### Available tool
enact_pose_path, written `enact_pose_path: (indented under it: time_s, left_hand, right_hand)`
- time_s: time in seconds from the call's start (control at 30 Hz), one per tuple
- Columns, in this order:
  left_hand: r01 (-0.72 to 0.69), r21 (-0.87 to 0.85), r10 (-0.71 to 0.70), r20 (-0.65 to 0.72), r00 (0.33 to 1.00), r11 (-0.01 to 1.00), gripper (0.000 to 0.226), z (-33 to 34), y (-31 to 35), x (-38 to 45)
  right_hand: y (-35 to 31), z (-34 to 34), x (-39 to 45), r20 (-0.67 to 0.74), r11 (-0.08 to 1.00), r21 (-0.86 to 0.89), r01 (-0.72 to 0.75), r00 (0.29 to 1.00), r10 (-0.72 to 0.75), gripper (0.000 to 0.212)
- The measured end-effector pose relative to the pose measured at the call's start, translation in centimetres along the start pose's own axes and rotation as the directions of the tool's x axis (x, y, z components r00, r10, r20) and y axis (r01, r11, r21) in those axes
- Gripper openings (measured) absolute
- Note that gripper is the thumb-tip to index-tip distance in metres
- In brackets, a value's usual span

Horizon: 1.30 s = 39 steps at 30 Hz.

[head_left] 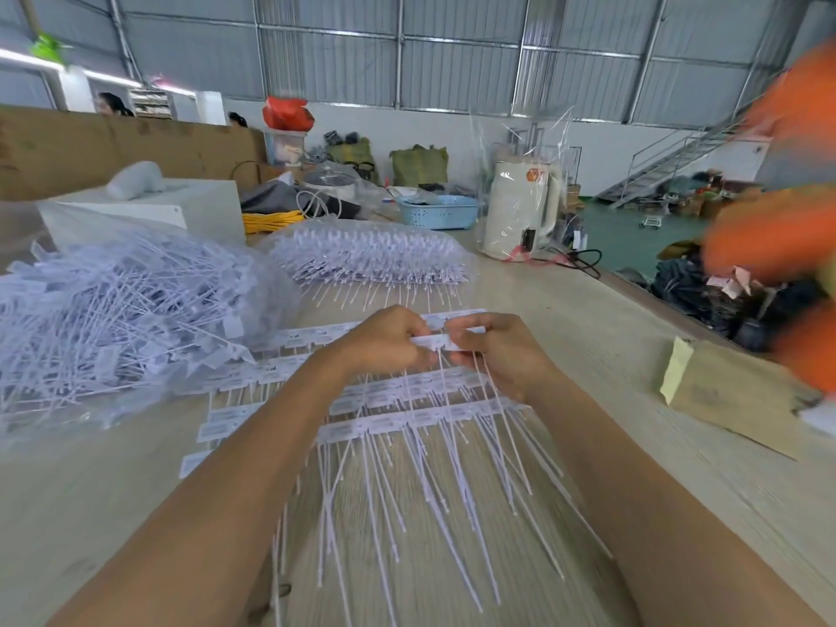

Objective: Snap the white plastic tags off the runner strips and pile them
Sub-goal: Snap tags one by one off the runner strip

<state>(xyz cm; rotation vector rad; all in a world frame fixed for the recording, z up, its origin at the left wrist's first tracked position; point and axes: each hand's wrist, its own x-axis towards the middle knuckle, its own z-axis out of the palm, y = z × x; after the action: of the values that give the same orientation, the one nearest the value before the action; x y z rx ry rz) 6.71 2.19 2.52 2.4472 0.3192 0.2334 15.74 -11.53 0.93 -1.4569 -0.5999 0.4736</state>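
Both of my hands meet above the wooden table (pixel 610 355), holding one white runner strip of tags (pixel 432 341) between them. My left hand (pixel 384 339) pinches its left part and my right hand (pixel 493 350) grips its right part. The strip's thin tails hang down below my fingers. Under my hands lie several more runner strips (pixel 407 420) in rows, tails pointing toward me. A big loose pile of separated tags (pixel 113 319) sits at the left in clear plastic.
A stack of unbroken strips (pixel 371 255) in clear plastic lies ahead. Behind it stand a white kettle in wrap (pixel 520 210), a blue basket (pixel 436 211) and a white box (pixel 144 210). A cardboard piece (pixel 733 395) lies right, below a blurred orange shape (pixel 782 228).
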Motion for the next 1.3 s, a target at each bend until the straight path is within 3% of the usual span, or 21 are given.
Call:
enact_pose_path:
  time_s: [0.07, 0.17, 0.23, 0.3, 0.37, 0.43, 0.53, 0.6, 0.67, 0.73, 0.83, 0.93, 1.03, 1.2, 1.3]
  left_hand:
    - [-0.015, 0.049, 0.017, -0.034, 0.999, 0.999, 0.011, -0.2, 0.1, -0.2]
    - [-0.024, 0.341, 0.066, -0.112, 0.992, 0.940, 0.006, -0.4, 0.6, -0.5]
    - [-0.019, 0.404, 0.080, -0.135, 0.988, 0.915, 0.007, -0.5, 0.9, -0.6]
    - [0.003, 0.221, 0.017, -0.089, 0.996, 0.975, 0.007, -0.7, 1.1, -0.8]
    - [0.000, 0.044, 0.004, -0.092, 0.996, 0.999, 0.027, -0.6, 1.0, -0.8]
    - [-0.008, 0.058, 0.017, -0.148, 0.989, 0.998, 0.041, -0.4, 1.0, -0.6]
    - [0.017, 0.003, -0.016, -0.174, 0.985, 1.000, 0.042, -0.3, 1.3, -0.4]
    - [0.039, -0.128, -0.056, -0.131, 0.990, 0.991, 0.040, -0.7, 1.3, -0.5]
    - [0.059, -0.247, -0.077, -0.066, 0.995, 0.967, 0.040, -0.9, 1.3, -0.7]
    - [0.058, -0.303, -0.076, -0.047, 0.996, 0.951, 0.038, -0.9, 1.5, -0.9]
    - [0.094, -0.301, -0.113, -0.045, 0.993, 0.949, 0.039, -1.1, 1.9, -0.8]
    - [0.075, -0.239, -0.095, -0.073, 0.993, 0.968, 0.039, -1.8, 1.4, -1.1]
    - [0.055, -0.189, -0.069, -0.066, 0.995, 0.980, 0.014, -2.3, 1.0, -1.2]
    - [-0.013, 0.006, 0.013, -0.010, 1.000, 1.000, 0.038, -2.2, 0.9, -1.3]
    - [-0.090, 0.056, 0.094, -0.071, 0.993, 0.994, 0.039, -2.3, 0.9, -1.3]
  right_hand:
    - [0.1, 0.1, -0.1, 0.023, 0.999, -0.038, -0.015, 1.000, 0.016, 0.013]
    - [0.3, 0.3, -0.3, 0.056, 0.991, -0.132, 0.008, 0.998, -0.001, 0.015]
    - [0.3, 0.4, -0.3, 0.045, 0.983, -0.176, 0.055, 0.998, -0.048, 0.013]
    - [0.2, 0.5, -0.3, 0.022, 0.982, -0.172, 0.079, 0.997, -0.077, 0.010]
    - [0.1, 0.7, -0.2, 0.009, 0.982, -0.170, 0.088, 0.996, -0.088, 0.006]
    - [0.3, 1.0, -0.2, -0.029, 0.972, -0.217, 0.093, 0.994, -0.102, 0.011]
    - [0.3, 1.6, -0.3, -0.050, 0.951, -0.267, 0.157, 0.983, -0.176, 0.003]
    - [0.3, 1.6, -0.5, -0.046, 0.863, -0.413, 0.290, 0.940, -0.338, 0.007]
    - [0.3, 1.5, -0.6, 0.057, 0.659, -0.590, 0.467, 0.838, -0.543, 0.012]
    - [0.5, 1.4, -0.4, 0.091, 0.595, -0.602, 0.533, 0.786, -0.612, 0.012]
    - [0.8, 0.1, 0.2, -0.175, 0.822, -0.444, 0.356, 0.866, -0.469, 0.015]
    - [0.8, -3.3, 1.0, -0.436, 0.987, -0.053, 0.151, 0.886, -0.159, 0.015]
    - [-0.1, -4.9, 1.1, -0.456, 0.901, 0.391, 0.187, 0.890, 0.013, 0.014]
    - [-2.5, -4.5, 0.6, -0.341, 0.751, 0.608, 0.258, 0.939, -0.046, 0.015]
    - [-3.4, -5.1, -0.2, -0.040, 0.541, 0.839, 0.050, 0.999, -0.030, 0.010]
